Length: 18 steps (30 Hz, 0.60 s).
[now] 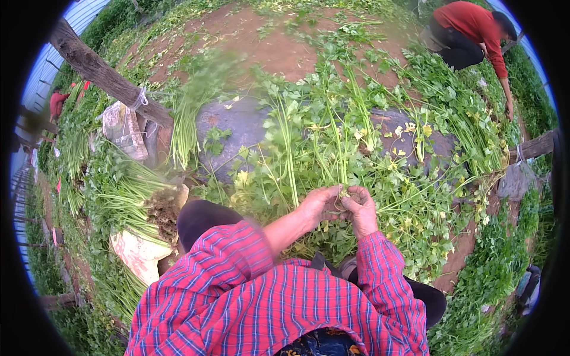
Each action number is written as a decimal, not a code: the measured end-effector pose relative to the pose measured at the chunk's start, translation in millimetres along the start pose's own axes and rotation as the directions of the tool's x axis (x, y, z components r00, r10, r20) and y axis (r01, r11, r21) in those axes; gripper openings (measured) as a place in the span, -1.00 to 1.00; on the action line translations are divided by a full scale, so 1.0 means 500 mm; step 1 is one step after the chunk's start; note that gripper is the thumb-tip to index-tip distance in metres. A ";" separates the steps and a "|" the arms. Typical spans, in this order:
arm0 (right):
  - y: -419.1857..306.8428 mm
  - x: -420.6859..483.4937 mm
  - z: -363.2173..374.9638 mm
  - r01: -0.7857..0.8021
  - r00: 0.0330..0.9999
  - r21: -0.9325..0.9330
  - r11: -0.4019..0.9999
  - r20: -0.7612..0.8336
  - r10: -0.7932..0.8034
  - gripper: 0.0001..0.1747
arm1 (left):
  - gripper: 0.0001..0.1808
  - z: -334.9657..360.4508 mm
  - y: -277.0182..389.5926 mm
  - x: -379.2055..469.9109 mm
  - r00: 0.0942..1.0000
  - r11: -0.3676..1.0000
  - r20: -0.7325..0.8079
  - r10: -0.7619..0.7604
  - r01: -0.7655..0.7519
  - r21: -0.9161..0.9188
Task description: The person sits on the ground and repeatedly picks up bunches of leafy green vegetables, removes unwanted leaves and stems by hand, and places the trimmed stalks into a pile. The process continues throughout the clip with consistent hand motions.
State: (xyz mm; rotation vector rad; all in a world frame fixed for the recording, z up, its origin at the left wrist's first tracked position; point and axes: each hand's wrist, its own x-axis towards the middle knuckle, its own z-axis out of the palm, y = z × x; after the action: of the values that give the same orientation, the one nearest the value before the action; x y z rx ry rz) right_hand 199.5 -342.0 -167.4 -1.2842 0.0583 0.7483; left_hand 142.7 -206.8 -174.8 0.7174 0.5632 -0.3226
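Both of my hands meet in front of my knees around the root end of a celery plant [343, 153], whose green stalks point away from me. My left hand [318, 205] pinches near the base from the left. My right hand [363, 210] closes on the same base from the right, its thumb and fingers against the roots. Cut leaves and loose celery stalks [287, 151] lie beneath and beyond my hands. At my left knee rests a pile of celery [129, 196] with soil-caked roots [164, 213] turned towards me.
A slanting wooden post [107, 73] stands ahead on the left, beside a dirty white sack [124, 129]. Dark plastic film [231, 129] covers part of the soil. A person in red [472, 35] bends over celery at right; another person [57, 104] is far left. A printed sack [138, 253] lies under the pile.
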 end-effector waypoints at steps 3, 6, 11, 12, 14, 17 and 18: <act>0.003 0.002 0.006 0.077 0.995 -0.132 0.988 -0.055 -0.085 -0.67 | -0.56 0.004 0.000 -0.007 0.999 0.999 -0.009 0.038 -0.038 -0.013; 0.007 0.002 0.011 0.066 0.992 -0.228 0.971 -0.091 -0.089 -0.66 | -0.64 0.011 -0.001 -0.016 0.979 0.982 -0.142 0.146 -0.126 0.139; 0.020 0.001 0.017 0.100 0.992 -0.194 0.976 -0.051 -0.112 -0.63 | -0.72 0.011 0.008 -0.026 0.950 0.965 -0.266 0.165 -0.099 0.245; 0.023 0.000 0.018 0.099 0.993 -0.188 0.977 -0.047 -0.109 -0.64 | -0.74 0.011 0.009 -0.027 0.949 0.975 -0.271 0.163 -0.112 0.193; 0.030 0.000 0.022 0.128 0.992 -0.115 0.985 0.021 -0.126 -0.63 | -0.77 0.011 0.007 -0.028 0.938 0.982 -0.291 0.187 -0.168 0.092; 0.037 0.003 0.026 0.179 0.978 -0.101 0.979 -0.089 -0.188 -0.62 | -0.82 0.009 0.000 -0.026 0.934 0.977 -0.311 0.174 -0.125 0.172; 0.038 0.004 0.027 0.155 0.981 0.011 0.988 -0.121 -0.153 -0.62 | -0.85 0.008 -0.006 -0.027 0.948 0.984 -0.285 0.145 -0.110 0.138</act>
State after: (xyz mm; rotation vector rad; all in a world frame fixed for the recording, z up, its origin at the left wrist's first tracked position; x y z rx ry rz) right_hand 186.0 -327.8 -180.0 -1.2978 0.0626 0.5366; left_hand 132.1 -210.2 -166.2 0.9225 0.7799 -0.1287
